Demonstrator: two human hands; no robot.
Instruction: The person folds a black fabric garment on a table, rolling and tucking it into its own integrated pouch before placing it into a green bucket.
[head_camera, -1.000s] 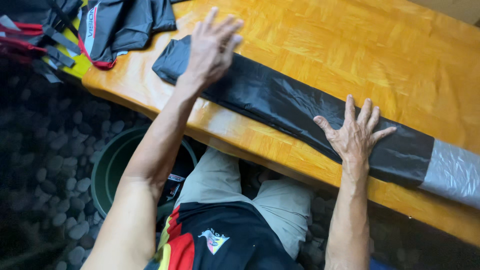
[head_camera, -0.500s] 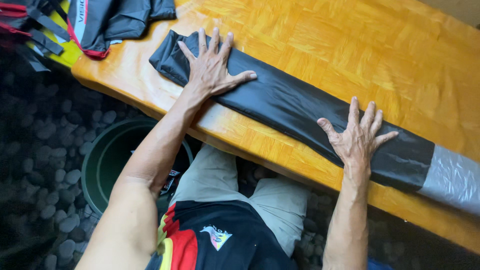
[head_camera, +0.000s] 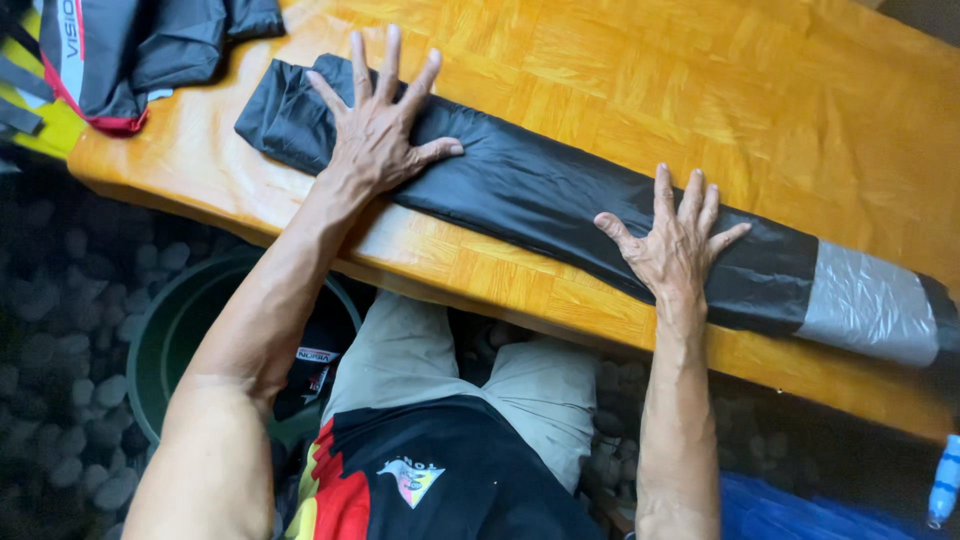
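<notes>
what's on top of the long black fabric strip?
Both hands lie flat on the black fabric strip: left hand near its folded end, right hand toward the grey band. The fabric beneath the palms is covered. The wooden table lies under the strip.

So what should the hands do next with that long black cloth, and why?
Probably slide the left hand outward toward the rumpled end of the folded black fabric strip. Both hands lie flat with fingers spread on it, the right hand near the grey band. The stretch between them looks smooth, but the far left end looks bunched on the wooden table.
</notes>
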